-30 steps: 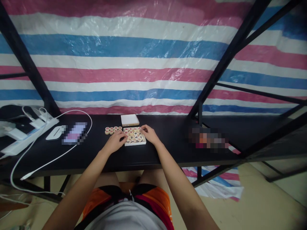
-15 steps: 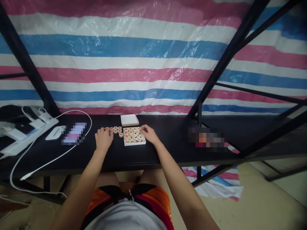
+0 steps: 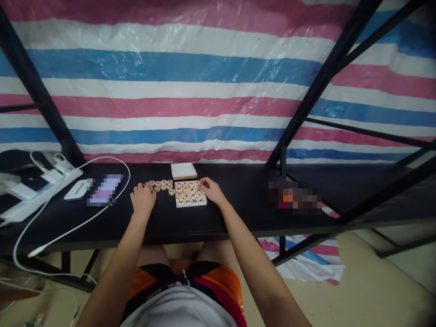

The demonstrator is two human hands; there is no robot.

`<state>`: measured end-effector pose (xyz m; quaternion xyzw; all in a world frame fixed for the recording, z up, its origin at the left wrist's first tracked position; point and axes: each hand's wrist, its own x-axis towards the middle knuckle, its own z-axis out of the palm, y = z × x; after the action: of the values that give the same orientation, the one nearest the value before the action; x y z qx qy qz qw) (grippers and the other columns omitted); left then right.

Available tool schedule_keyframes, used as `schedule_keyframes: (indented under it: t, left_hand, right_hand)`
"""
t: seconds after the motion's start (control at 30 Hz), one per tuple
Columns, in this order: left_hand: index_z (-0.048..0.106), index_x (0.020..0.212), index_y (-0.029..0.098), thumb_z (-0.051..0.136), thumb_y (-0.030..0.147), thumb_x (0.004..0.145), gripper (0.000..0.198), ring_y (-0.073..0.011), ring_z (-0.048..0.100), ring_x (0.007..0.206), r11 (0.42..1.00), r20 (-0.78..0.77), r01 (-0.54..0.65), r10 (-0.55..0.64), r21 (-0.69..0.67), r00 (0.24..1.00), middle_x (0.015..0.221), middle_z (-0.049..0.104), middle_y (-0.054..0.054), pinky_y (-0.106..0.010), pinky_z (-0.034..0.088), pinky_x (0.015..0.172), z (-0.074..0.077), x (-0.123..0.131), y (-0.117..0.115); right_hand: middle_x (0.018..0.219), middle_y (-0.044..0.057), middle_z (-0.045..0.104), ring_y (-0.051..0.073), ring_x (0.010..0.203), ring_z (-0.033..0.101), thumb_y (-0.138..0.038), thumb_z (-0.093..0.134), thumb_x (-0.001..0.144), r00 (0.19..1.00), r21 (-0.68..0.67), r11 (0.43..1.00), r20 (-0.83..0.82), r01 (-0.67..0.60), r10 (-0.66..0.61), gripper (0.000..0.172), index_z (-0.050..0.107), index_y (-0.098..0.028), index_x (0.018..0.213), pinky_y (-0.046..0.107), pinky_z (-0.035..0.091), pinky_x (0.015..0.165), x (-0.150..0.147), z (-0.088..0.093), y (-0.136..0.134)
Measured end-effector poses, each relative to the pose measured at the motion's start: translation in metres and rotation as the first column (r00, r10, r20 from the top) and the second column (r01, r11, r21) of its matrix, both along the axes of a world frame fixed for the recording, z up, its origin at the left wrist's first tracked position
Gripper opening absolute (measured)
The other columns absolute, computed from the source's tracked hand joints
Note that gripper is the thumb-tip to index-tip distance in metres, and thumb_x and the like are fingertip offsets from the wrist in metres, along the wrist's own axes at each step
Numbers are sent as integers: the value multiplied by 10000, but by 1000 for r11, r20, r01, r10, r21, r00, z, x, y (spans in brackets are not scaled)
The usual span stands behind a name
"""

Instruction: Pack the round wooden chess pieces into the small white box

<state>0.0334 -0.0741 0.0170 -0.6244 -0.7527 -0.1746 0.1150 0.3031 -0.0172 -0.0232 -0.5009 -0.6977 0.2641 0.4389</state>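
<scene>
A shallow white box (image 3: 191,205) holds rows of round xiangqi pieces with red and black characters. My right hand (image 3: 210,190) is at its far right corner, fingers pinched together over the edge beside the pieces; whether they grip a piece or the box wall is hidden. Left of the box, several loose red-marked xiangqi pieces (image 3: 164,183) lie in a small group on the black table. My left hand (image 3: 143,198) rests at the left end of this group, palm down, with its fingers bent and slightly apart. I see nothing held in it.
Behind the box lies its white lid (image 3: 184,170). A phone (image 3: 105,190), a white flat device (image 3: 76,189), a power strip (image 3: 41,193) and a looping white cable (image 3: 73,232) occupy the left. A blurred item (image 3: 295,198) lies to the right. Black frame posts (image 3: 308,100) flank the table.
My left hand has shifted a little left, uncovering more of the loose pieces at the group's left end. My right hand has stayed at the box's corner.
</scene>
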Motion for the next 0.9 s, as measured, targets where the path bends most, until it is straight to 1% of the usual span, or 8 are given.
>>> schedule_keyframes:
  t: [0.17,0.27,0.33,0.4,0.47,0.6,0.77,0.9]
  left_hand:
    - [608,931,156,414,263,862,232,-312,565,942,1000,42,13,-13,-16,999,962,619,-142,-409,416,763,2,-4,3]
    - [605,940,174,424,307,883,232,-287,560,966,988,127,106,-120,115,985,978,629,-119,-395,408,816,3,2,5]
    - [603,960,193,430,326,899,227,-248,555,985,928,167,316,-350,198,922,1011,639,-90,-364,403,863,1,12,7]
    - [606,952,204,466,332,896,197,-213,557,973,805,181,556,-590,205,787,1009,650,-62,-337,403,888,-3,25,8]
    - [610,920,202,503,329,885,170,-199,561,947,711,189,678,-703,189,685,972,659,-49,-334,407,893,-8,38,10]
    - [626,881,204,520,293,883,138,-190,575,914,650,237,741,-756,165,610,925,673,-38,-347,418,885,-16,51,17]
    - [655,874,206,534,253,875,130,-193,590,989,575,267,800,-809,172,524,986,690,-44,-343,424,897,-17,52,21]
    - [663,892,203,520,292,886,168,-195,584,973,553,250,817,-824,161,508,959,690,-38,-349,426,901,-14,51,14]
  right_hand:
    - [876,16,643,151,788,583,-374,525,772,1000,3,1000,-7,9,-9,198,595,-213,864,295,459,747,-1,0,1]
    - [874,16,644,151,791,584,-377,525,773,1000,11,1000,-3,11,-11,198,593,-214,861,295,458,753,-1,0,1]
    - [868,17,645,152,792,585,-375,525,773,1000,11,1000,3,8,-8,194,592,-215,861,295,455,757,-1,0,1]
    - [869,20,646,154,796,586,-372,527,773,1000,13,1000,6,7,-7,194,591,-215,866,296,454,762,-1,0,1]
    - [867,21,647,155,800,587,-370,529,771,1000,16,1000,7,7,-7,196,591,-213,871,298,452,764,-1,0,2]
    - [858,16,646,155,797,586,-372,522,780,1000,17,1000,12,3,-4,193,592,-214,866,299,453,761,-1,0,1]
    - [872,24,648,156,794,586,-371,524,785,1000,14,1000,16,11,-11,197,594,-209,872,299,453,758,-2,2,-1]
    - [887,27,648,155,798,585,-373,525,789,999,10,1000,29,16,-17,197,594,-208,872,297,451,762,-2,3,-2]
